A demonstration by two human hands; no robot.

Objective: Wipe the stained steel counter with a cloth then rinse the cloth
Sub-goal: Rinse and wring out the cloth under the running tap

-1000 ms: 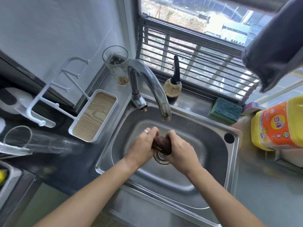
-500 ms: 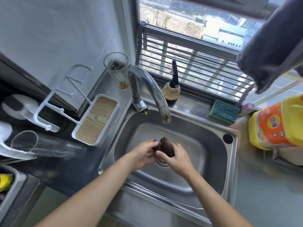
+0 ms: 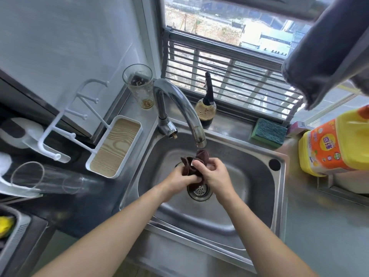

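Rinse step: left hand [image 3: 180,179] and right hand [image 3: 214,173] fingers clenched around dark brown cloth [image 3: 192,166] under faucet spout [image 3: 200,141], above sink drain [image 3: 200,191]. Next, likely: wring firmly; water flow not discernible.

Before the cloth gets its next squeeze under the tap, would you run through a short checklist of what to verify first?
1. Both hands hold the cloth: ok; left hand and right hand grip the bunched brown cloth.
2. Cloth sits under the faucet spout: ok, its top is just below the outlet.
3. Water running: cannot tell; no stream shows.
4. Drain strainer unblocked: ok; the part that shows is open, the cloth is held above it.
5. Cloth over the sink, so drips stay in the basin: ok.
6. Cloth rinsed clean: cannot tell; its dark colour hides any dirt.
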